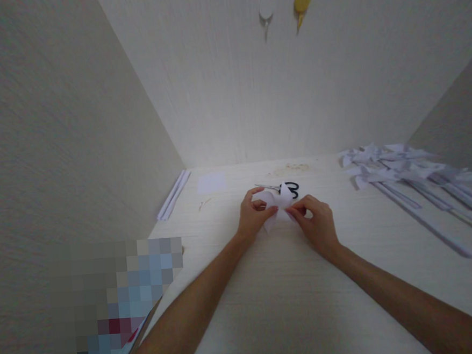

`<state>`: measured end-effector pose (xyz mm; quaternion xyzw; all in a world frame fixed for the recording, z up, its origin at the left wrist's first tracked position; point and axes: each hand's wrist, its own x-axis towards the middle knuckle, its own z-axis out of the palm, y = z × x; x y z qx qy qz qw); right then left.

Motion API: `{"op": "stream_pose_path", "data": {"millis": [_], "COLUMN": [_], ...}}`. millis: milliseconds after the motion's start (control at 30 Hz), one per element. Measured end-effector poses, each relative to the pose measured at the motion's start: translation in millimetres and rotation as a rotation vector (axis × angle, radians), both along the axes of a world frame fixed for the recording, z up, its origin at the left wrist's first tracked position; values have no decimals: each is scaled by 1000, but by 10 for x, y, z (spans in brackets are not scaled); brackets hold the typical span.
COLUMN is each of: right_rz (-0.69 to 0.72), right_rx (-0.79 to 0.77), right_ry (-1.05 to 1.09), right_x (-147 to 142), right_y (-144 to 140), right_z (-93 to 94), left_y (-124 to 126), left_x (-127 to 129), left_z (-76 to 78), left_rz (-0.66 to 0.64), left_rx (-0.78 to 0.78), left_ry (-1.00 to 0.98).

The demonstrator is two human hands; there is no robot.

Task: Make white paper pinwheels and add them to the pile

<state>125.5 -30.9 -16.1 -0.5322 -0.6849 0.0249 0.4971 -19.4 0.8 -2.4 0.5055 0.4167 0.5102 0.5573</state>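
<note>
A white paper pinwheel (285, 195) with curled blades is held between my two hands over the table. My left hand (254, 214) pinches its left side near the centre, thumb on top. From the right, the fingertips of my right hand (315, 220) are pressed together at the pinwheel's middle; any small part between them is too small to make out. Just behind the pinwheel lies a pair of scissors (290, 186) with black handles, its blades pointing left. The pinwheel hides part of the scissors.
Several finished paper pinwheels on paper sticks (405, 173) are heaped at the right. Rolled paper sticks (175, 195) lie at the left edge, beside a square paper sheet (211, 182). Small pale bits (292, 168) are scattered near the wall, which bears two hooks (302, 1).
</note>
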Motion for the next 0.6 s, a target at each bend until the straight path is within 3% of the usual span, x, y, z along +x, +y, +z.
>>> {"op": "stream_pose_path", "data": {"millis": [600], "right_rz": [-32], "right_rx": [-45], "right_ry": [-7], "right_x": [-25], "right_y": [-18], "right_z": [8], "left_y": [17], "left_x": [0], "left_z": [-35], "left_rz": [29], "left_rx": [75], "left_ry": [60]}}
